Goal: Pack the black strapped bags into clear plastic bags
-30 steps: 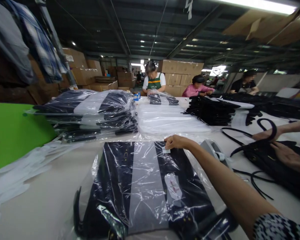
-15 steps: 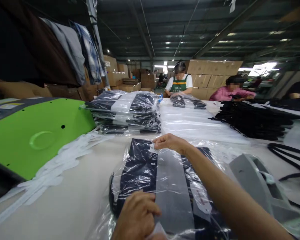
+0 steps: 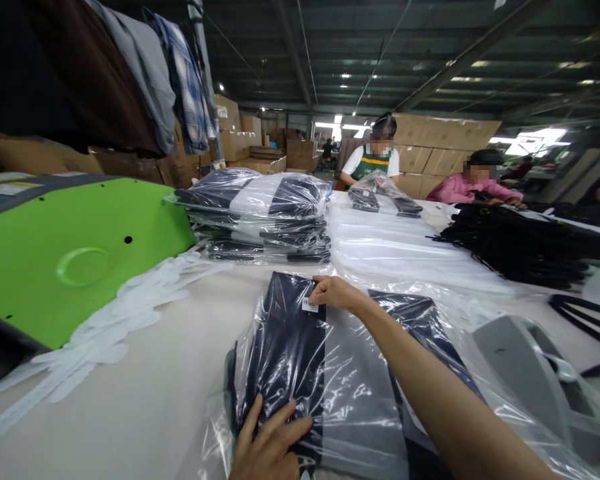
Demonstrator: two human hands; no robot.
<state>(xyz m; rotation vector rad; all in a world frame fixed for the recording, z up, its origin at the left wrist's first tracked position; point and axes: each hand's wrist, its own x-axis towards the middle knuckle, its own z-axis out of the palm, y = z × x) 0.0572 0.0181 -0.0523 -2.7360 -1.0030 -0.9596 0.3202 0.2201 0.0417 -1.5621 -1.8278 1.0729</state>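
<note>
A folded dark navy garment with a grey centre panel lies in a clear plastic bag (image 3: 360, 400) on the table before me. My left hand (image 3: 273, 443) rests palm down on the bag's lower left part, fingers spread. Near the bag's far edge, my right hand (image 3: 333, 293) has its thumb and fingers pinched at the upper corner of a small white label (image 3: 310, 305). That label lies against the dark fabric side of the bag. My right forearm crosses over the bag and hides part of its right side.
Bagged garments (image 3: 260, 213) are stacked beyond my work. Left stands a green machine (image 3: 80, 253) beside white paper strips (image 3: 130, 300). On the right are a grey tape dispenser (image 3: 520, 373) and black garments (image 3: 520, 247). A co-worker in a green apron (image 3: 375, 163) and another in pink face the table.
My left hand has gone from curled fingers to spread flat on the bag. The right hand stays at the label, which now shows more fully. The view has shifted slightly.
</note>
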